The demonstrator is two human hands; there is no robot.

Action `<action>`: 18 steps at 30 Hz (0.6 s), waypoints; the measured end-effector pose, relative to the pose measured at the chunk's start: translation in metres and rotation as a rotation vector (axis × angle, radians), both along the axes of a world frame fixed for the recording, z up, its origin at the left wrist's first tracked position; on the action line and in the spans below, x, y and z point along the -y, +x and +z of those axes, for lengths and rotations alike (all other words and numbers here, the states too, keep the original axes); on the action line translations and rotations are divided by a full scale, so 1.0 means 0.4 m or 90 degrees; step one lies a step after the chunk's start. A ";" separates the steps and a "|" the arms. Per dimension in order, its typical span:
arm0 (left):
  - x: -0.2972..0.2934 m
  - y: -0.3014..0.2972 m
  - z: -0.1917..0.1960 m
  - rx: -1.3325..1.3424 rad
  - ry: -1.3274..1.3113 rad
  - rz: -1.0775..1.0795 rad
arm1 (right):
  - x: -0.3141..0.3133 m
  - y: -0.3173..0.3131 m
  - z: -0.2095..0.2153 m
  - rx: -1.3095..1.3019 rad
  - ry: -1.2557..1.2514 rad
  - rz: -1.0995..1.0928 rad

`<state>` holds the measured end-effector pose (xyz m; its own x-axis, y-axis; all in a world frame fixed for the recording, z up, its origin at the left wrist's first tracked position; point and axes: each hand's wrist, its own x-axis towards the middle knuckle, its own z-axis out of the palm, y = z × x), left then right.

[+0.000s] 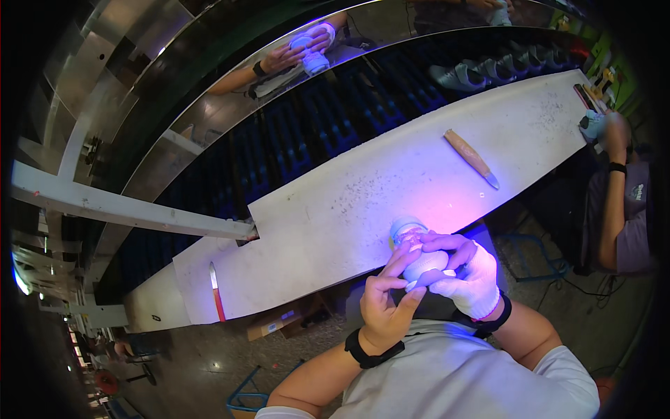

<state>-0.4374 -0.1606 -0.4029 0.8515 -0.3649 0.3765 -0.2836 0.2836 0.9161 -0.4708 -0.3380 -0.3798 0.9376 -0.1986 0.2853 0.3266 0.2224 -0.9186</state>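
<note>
At the near edge of the white workbench [314, 230], I hold a pale shoe [427, 264] in both hands under violet light. My left hand [387, 300], bare with a black band at the wrist, grips its left side with fingers and thumb. My right hand [474, 276] wears a white knit glove with bare fingertips and is closed round the right side. The fingers hide much of the shoe. Beyond it on the bench lies a knife with a wooden handle [471, 159]. A red-handled knife [216, 290] rests on the bench's left part.
A dark roller conveyor [307, 140] runs behind the bench, carrying several shoes [488, 73] at the far right. A pale metal beam [132, 209] reaches the bench from the left. At right, a co-worker's arm [614, 202] extends to another shoe [592, 126]. A cardboard box [276, 325] sits below.
</note>
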 end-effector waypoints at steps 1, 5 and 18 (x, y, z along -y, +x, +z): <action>0.001 0.003 0.005 -0.008 -0.002 0.002 | 0.006 -0.001 0.004 0.000 -0.053 -0.007; -0.028 0.062 0.122 0.068 0.180 -0.020 | 0.028 0.017 0.020 0.022 -0.249 -0.022; -0.115 0.093 0.117 -0.175 0.124 0.002 | -0.012 0.086 -0.064 0.160 -0.550 -0.072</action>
<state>-0.4002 -0.1147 -0.3561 0.9129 -0.4043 0.0560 -0.0187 0.0956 0.9952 -0.4362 -0.3334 -0.4055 0.8154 0.0930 0.5714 0.5185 -0.5565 -0.6492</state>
